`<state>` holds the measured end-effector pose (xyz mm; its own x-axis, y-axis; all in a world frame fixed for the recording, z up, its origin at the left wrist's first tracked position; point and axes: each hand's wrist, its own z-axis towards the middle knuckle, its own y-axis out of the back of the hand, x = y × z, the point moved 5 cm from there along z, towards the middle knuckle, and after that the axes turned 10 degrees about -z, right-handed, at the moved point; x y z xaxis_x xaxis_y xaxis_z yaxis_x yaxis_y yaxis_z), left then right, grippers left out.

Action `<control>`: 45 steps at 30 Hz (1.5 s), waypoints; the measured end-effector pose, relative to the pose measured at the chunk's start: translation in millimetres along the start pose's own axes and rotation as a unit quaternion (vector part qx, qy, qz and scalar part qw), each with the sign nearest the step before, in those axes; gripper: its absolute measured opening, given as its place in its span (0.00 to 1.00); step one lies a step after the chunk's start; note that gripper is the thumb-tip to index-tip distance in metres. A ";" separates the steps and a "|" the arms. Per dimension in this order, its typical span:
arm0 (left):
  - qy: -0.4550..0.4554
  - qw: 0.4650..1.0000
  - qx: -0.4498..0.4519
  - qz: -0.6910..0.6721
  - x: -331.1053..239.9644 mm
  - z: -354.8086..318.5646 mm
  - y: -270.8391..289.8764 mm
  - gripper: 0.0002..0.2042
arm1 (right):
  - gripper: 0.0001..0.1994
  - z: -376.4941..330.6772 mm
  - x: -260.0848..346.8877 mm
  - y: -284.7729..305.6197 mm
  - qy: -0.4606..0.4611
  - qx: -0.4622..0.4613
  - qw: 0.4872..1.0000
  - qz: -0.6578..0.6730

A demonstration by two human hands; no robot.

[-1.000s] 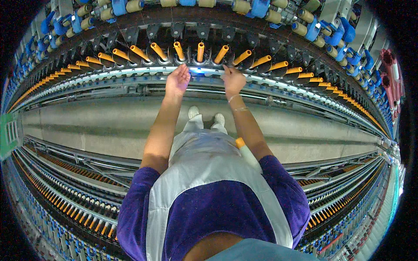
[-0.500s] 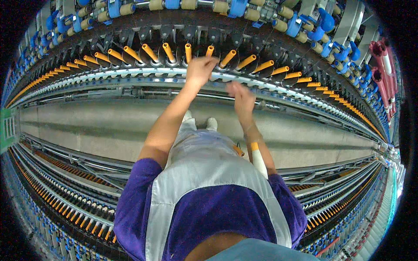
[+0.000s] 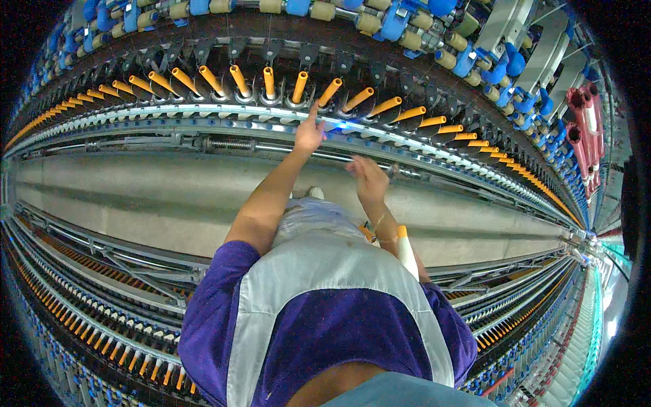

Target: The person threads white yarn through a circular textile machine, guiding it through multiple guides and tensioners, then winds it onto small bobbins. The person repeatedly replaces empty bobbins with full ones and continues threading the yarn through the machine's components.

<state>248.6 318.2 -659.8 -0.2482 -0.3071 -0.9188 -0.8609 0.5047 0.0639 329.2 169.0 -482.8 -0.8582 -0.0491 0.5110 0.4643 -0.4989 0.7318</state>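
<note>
A row of orange bobbin tubes (image 3: 300, 88) stands on the spinning frame in front of me. My left hand (image 3: 310, 134) is at the frame's rail, its index finger stretched up to the base of one orange tube (image 3: 330, 91); the other fingers are partly folded. Lower and to the right, my right hand (image 3: 369, 178) hangs in front of the rail, fingers bent and tips drawn together. Anything as thin as a yarn between them is too small to see. A bobbin wound with white yarn (image 3: 407, 258) with an orange tip lies along my right forearm.
Rollers with blue parts (image 3: 393, 24) run above the tubes. Red tubes (image 3: 584, 129) hang at the far right. Behind me, across the grey aisle floor (image 3: 135, 197), stands another frame with orange tubes (image 3: 108, 346). A blue light (image 3: 344, 125) glows on the rail.
The view has shifted right along the frame. My left hand has come down from the tube tops to a tube's base, index finger extended. My right hand has moved lower, away from the rail.
</note>
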 end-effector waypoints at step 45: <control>-0.065 0.908 0.266 -0.316 -210.0 -44.0 39.1 0.18 | 0.10 226.4 83.6 75.5 0.202 -0.171 0.912 -0.312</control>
<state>247.5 366.9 -447.3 0.3047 -0.5905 -0.7473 -0.4676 0.5908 -0.6575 342.1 323.2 -282.7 -0.9747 0.0563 -0.2164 -0.1791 -0.7762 0.6045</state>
